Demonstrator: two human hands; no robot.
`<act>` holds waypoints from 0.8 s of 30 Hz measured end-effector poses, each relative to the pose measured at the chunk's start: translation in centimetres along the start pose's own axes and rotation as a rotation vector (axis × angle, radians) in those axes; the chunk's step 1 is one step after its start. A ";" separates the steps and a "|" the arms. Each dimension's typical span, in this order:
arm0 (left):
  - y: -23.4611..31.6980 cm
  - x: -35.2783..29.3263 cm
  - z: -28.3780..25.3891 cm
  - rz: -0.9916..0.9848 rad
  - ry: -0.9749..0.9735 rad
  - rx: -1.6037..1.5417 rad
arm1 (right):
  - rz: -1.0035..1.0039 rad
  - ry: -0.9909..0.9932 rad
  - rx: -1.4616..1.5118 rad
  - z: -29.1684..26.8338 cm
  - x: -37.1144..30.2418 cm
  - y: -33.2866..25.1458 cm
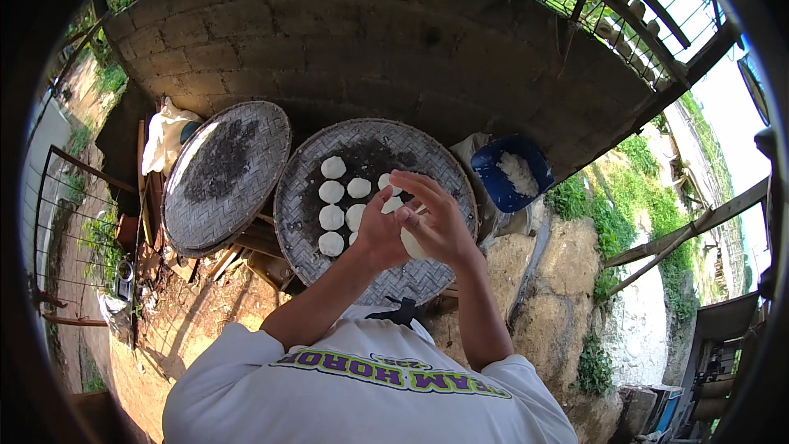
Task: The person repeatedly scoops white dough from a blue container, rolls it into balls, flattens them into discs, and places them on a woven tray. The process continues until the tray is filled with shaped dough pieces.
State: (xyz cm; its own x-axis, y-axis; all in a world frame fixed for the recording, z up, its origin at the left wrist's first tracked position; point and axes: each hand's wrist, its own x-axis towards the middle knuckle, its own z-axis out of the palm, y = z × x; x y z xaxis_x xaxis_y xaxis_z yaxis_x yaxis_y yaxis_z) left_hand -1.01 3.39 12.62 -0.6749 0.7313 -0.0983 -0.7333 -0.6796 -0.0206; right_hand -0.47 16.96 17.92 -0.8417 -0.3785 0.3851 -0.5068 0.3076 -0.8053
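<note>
Cupping a white dough ball [413, 242] between left hand [380, 234] and right hand [440, 222], both half-closed for shaping; finished balls [332, 192] spaced apart on woven tray [427, 275]; blue flour bowl [511, 173] within reach.

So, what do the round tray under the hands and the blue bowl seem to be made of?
The round tray looks like woven bamboo or cane strips: a matte grey basket-weave pattern shows. The blue bowl is probably plastic, from its smooth, even, bright colour.

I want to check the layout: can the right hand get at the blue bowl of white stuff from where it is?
Probably yes: the blue bowl sits open beside the round tray, nothing between it and the right hand, which holds dough.
</note>
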 end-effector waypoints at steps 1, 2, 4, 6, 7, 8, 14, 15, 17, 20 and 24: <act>0.2 0.1 -0.2 -0.029 -0.097 -0.092 | -0.076 -0.019 -0.038 -0.1 -0.1 0.0; 0.1 0.3 -0.5 0.019 -0.114 -0.021 | 0.025 -0.041 -0.002 -0.2 -0.4 0.0; 0.8 0.5 -1.2 -0.060 -0.123 -0.069 | 0.188 0.004 0.098 0.0 -1.1 0.6; 1.5 0.9 -1.9 -0.038 0.119 -0.058 | 0.238 0.144 0.419 0.7 -1.9 1.7; 1.7 1.1 -2.3 -0.051 0.183 -0.069 | 0.259 0.217 0.599 1.3 -2.4 2.5; 1.9 1.2 -2.7 -0.050 0.261 -0.072 | 0.215 0.263 0.552 1.8 -2.7 3.2; 2.6 0.6 -3.4 -0.095 0.386 0.054 | 0.700 0.627 0.843 5.2 -4.4 7.2; 2.4 0.5 -3.2 -0.051 0.459 0.203 | 0.659 0.722 1.010 5.6 -4.6 7.4; 1.8 0.2 -3.0 0.056 0.554 0.334 | 0.622 0.922 1.316 5.9 -5.0 7.2; 0.8 0.0 -2.6 0.245 0.518 0.351 | 0.434 0.900 0.991 5.9 -5.4 5.9; 1.4 0.1 -2.3 0.310 0.103 0.136 | 0.075 0.626 0.359 5.7 -5.1 3.6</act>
State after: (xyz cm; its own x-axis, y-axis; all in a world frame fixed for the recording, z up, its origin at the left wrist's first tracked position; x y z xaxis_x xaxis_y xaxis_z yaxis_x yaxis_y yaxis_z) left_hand -1.91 2.37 10.34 -0.8602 0.4774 -0.1795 -0.5041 -0.8491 0.1576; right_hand 3.06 15.02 10.50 -0.8752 0.2358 0.4224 -0.4418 -0.0337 -0.8965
